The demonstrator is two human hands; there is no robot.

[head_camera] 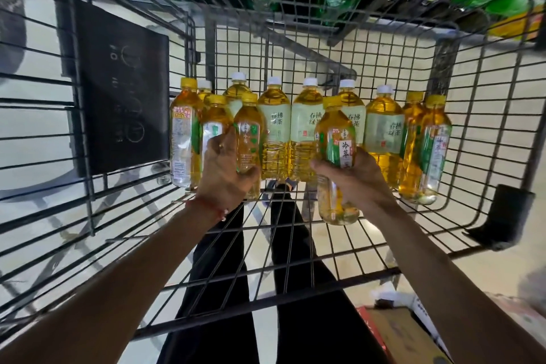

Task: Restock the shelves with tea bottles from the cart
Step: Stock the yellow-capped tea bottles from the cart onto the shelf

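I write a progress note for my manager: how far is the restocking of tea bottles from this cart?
Done: hard to tell; the near floor of the cart is bare wire, so some bottles may be gone. In hand: the left hand grips one yellow-capped bottle, the right hand holds a second yellow-capped bottle. Left: about ten bottles stand at the far wall, white-capped bottles among them.

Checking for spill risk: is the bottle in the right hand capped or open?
Capped. The bottle gripped by the right hand has its yellow cap on.
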